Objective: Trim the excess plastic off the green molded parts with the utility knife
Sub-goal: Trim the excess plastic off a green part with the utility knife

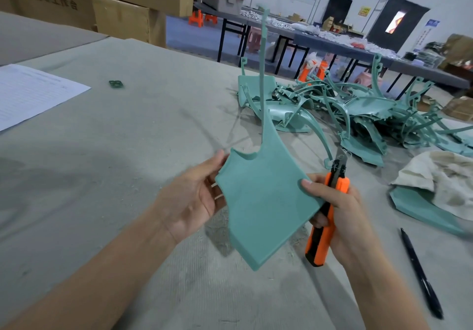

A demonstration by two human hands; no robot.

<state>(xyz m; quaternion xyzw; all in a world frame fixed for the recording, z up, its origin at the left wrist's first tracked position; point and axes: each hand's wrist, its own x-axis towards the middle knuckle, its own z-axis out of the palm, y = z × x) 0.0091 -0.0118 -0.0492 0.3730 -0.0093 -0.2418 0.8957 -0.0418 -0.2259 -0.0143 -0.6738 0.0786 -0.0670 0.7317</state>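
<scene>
A flat green molded part (258, 196) with a long thin stem rising from its top is held up over the table. My left hand (190, 199) holds its left edge, thumb near the upper corner and fingers behind. My right hand (340, 212) grips an orange and black utility knife (325, 227), its blade end pointing up, while the thumb presses on the part's right edge. A pile of green molded parts (345, 114) lies further back on the table.
The table is covered with grey cloth (128, 150). A white sheet of paper (30, 94) lies at the left, a small green scrap (116, 84) beyond it. A crumpled rag (442, 178) rests over another green part at the right, and a black pen (422, 276) lies near it. Cardboard boxes (120, 2) stand behind.
</scene>
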